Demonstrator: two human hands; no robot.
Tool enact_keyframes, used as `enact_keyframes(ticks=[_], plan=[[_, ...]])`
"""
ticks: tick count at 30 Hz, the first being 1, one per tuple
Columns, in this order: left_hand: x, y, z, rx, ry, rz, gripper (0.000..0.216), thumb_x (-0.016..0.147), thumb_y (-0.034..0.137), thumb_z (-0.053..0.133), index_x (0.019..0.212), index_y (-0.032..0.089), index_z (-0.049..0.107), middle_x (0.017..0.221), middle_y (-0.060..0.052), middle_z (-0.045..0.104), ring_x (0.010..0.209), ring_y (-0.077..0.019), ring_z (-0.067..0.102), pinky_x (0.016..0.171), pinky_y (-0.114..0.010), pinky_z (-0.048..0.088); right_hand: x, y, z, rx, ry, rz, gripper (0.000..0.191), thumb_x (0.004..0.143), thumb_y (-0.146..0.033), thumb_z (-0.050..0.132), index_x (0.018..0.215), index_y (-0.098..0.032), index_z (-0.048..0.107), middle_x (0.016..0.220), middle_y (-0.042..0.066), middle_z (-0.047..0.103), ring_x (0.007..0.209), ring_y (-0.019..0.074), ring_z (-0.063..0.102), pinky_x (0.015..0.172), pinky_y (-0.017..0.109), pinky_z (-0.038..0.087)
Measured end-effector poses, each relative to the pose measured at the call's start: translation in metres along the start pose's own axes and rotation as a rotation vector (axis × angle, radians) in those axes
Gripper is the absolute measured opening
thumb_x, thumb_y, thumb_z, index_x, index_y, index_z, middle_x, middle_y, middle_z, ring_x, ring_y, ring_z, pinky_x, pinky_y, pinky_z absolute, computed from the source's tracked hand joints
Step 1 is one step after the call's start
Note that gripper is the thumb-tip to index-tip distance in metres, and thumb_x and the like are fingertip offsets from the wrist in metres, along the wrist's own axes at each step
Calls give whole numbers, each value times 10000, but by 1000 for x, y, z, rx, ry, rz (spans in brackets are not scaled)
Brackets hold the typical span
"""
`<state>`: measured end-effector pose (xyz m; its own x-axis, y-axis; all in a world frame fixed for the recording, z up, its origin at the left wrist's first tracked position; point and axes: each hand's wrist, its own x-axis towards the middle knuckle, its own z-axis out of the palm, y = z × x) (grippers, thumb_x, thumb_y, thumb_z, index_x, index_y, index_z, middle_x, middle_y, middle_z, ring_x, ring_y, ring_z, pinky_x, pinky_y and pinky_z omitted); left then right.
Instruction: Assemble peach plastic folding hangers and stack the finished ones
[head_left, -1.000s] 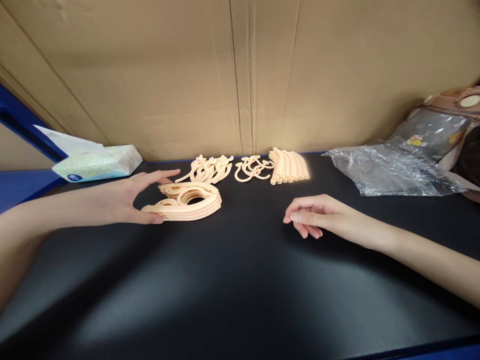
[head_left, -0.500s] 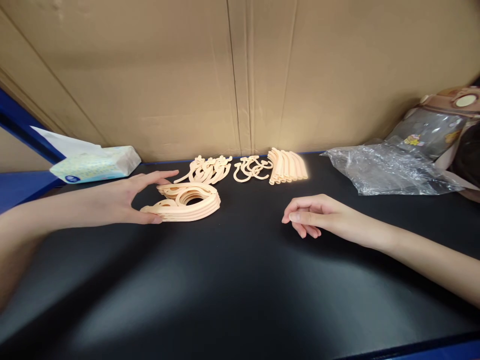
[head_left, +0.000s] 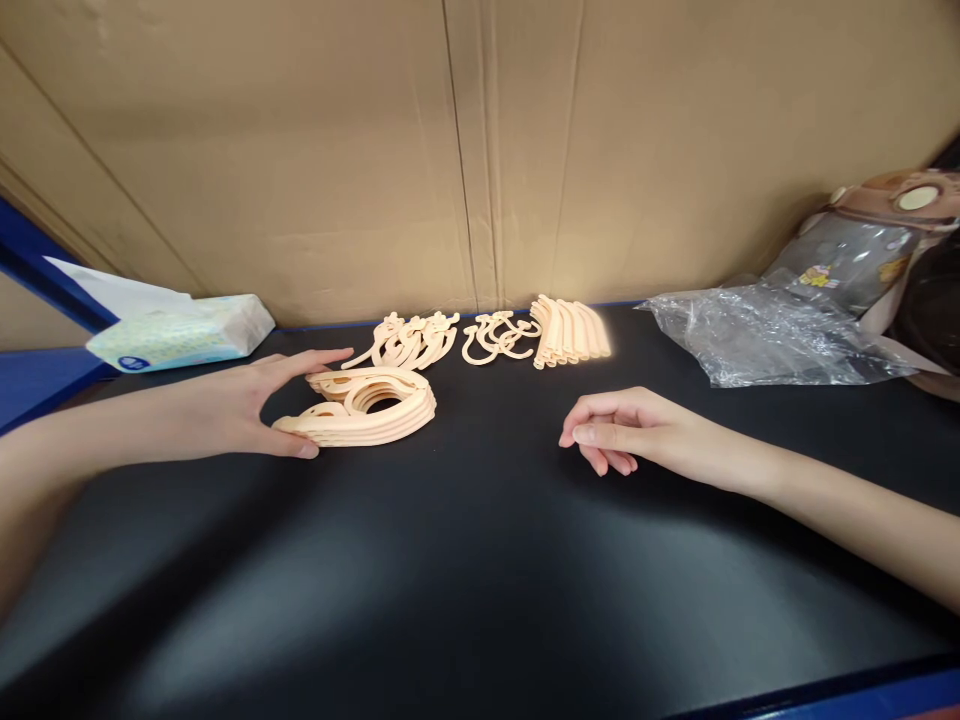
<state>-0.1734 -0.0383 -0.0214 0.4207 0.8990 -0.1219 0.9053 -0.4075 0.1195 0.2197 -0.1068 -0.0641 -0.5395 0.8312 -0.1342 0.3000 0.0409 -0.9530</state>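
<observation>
Around the left end of a stack of beige curved plastic pieces is my left hand. Its thumb lies along the near side of the stack, seeming to touch it, and its fingers stretch out past the far side. The hand is open, spread rather than closed on the pieces. The stacked pieces have rounded openings and look like hanger parts. Over the black tabletop to the right, my right hand is held apart from everything, its fingers loosely curled and holding nothing.
Along the back lie beige curved arms, beige hooks and a row of beige tubes. A tissue pack stands at left. Clear plastic bags and a bottle are at right. Cardboard walls the back.
The view has shifted slightly, so the things on the table appear a little further left. Both hands keep nearly the same pose.
</observation>
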Motion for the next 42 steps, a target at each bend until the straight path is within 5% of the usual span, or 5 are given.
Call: enact_keyframes(ticks=[9,30,42], plan=[[3,-10,3,30,27,46,929,713,624,640,1474,254,257,1430,-82,466,1199,-304,526,997,-510,391,0,0,0,-15,0,1,284,886,-432,577,876,-155,641,633,-25,564,536,65,435,532,215,376],[4,3,-4,-43,-106,-87,969,694,544,644,1495,295,159,1513,-27,337,1320,-284,392,1091,-417,278,-1,-2,0,-51,-9,11,288,907,-436,554,889,-161,641,650,-27,567,554,65,441,546,218,364],[2,0,1,-25,-8,25,866,765,489,631,1486,257,212,1428,-54,465,1154,-280,556,954,-407,440,-2,-5,0,-67,-9,24,334,891,-481,552,884,-158,638,656,-12,562,562,84,444,545,239,370]])
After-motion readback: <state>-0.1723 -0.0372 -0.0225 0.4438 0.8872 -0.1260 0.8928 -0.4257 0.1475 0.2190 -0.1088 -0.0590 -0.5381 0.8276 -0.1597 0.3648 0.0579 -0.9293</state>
